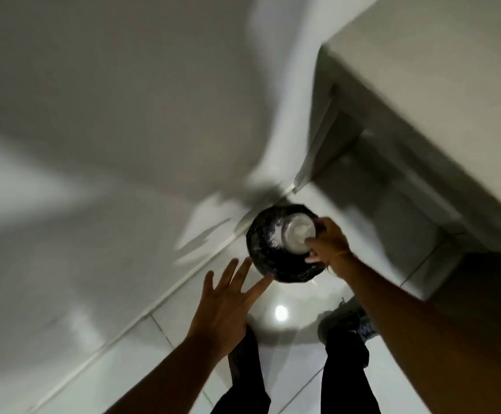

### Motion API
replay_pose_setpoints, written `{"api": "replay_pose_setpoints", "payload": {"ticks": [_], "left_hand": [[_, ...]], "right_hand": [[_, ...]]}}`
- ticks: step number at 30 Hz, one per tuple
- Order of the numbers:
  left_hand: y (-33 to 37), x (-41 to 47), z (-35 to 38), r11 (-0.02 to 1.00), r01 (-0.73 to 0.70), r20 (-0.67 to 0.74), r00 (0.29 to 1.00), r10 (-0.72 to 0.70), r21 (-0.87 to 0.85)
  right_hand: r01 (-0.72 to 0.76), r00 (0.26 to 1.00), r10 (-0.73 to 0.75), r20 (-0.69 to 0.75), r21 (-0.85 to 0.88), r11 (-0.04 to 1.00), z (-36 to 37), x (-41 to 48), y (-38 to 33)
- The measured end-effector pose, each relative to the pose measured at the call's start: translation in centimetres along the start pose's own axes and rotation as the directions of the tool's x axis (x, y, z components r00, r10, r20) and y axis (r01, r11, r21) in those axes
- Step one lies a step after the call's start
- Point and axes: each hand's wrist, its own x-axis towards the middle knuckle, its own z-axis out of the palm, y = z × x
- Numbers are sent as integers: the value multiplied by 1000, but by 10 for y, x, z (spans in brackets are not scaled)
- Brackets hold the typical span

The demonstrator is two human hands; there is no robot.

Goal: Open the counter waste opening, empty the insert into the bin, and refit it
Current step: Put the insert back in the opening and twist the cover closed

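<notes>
Nearest the camera, dark trouser legs (344, 369) are seen above the pale tiled floor (291, 369). The left hand (225, 309) is held empty, its fingers (244, 270) spread wide, the tips just beside the bin's rim. Further out, the metal insert (295, 236) is gripped at its rim by the right hand (328, 243), fingers curled around it, over the black-lined bin (273, 252) standing on the floor. Beyond, a blurred white table (422, 85) edge is seen at upper right.

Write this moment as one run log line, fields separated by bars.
step: emptying | right hand: holds metal insert tipped over black-lined bin | left hand: open, beside bin | view: blurred
</notes>
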Motion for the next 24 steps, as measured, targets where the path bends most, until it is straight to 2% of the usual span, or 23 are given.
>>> {"api": "replay_pose_setpoints", "payload": {"ticks": [2, 6, 9, 11, 12, 16, 20, 24], "left_hand": [[1, -4, -32, 1000, -5, -2, 1000, 5, 21], [13, -12, -106, 999, -11, -20, 1000, 12, 43], [36, -16, -165, 999, 6, -161, 987, 2, 49], [56, -16, -195, 999, 28, -149, 989, -21, 44], [69, -13, -210, 999, 12, -188, 982, -3, 49], [140, 9, -274, 987, -138, -230, 961, 154, 82], [208, 59, -305, 947, -305, -345, 881, 322, 104], [273, 114, -309, 926, -368, -390, 843, 371, 85]], "right_hand": [[-66, 996, 55, 65, 186, 980, -16, -39, -8], [-80, 989, 23, 145, 403, 911, -62, -132, -29], [-65, 984, -33, 175, 527, 847, -108, -205, -49], [-23, 987, -68, 146, 547, 837, -130, -239, -58], [-9, 989, -74, 128, 553, 833, -142, -254, -64], [95, 994, -109, -13, 602, 793, -209, -297, -81], [237, 970, -139, -200, 635, 735, -273, -289, -88], [267, 951, -84, -298, 654, 708, -341, -251, -83]]}}
